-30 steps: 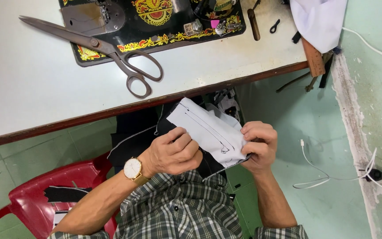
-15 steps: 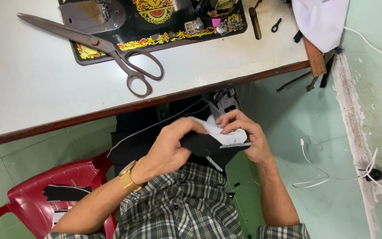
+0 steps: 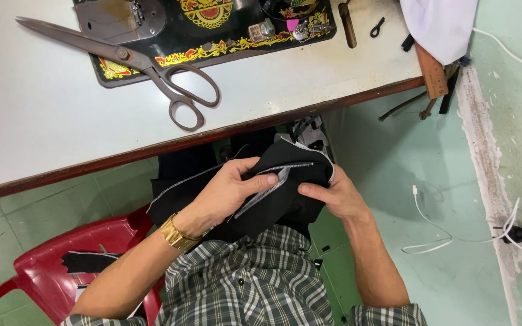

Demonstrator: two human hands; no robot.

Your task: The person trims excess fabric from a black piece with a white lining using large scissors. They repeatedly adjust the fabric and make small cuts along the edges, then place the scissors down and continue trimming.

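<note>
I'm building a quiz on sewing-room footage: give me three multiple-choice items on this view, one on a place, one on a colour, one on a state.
1. Where do the scissors lie?
A. On the white table
B. On the red chair
C. On the floor

2. What colour is the main fabric in the hands?
A. Red
B. Black
C. Green

3. How is that fabric held?
A. By the left hand alone
B. By neither hand, flat on the table
C. By both hands, below the table edge

Answers:
1 A, the scissors rest on the tabletop, blades partly over the sewing machine base.
2 B, it is black cloth with a pale edge strip.
3 C, the left hand and right hand both grip it.
</note>
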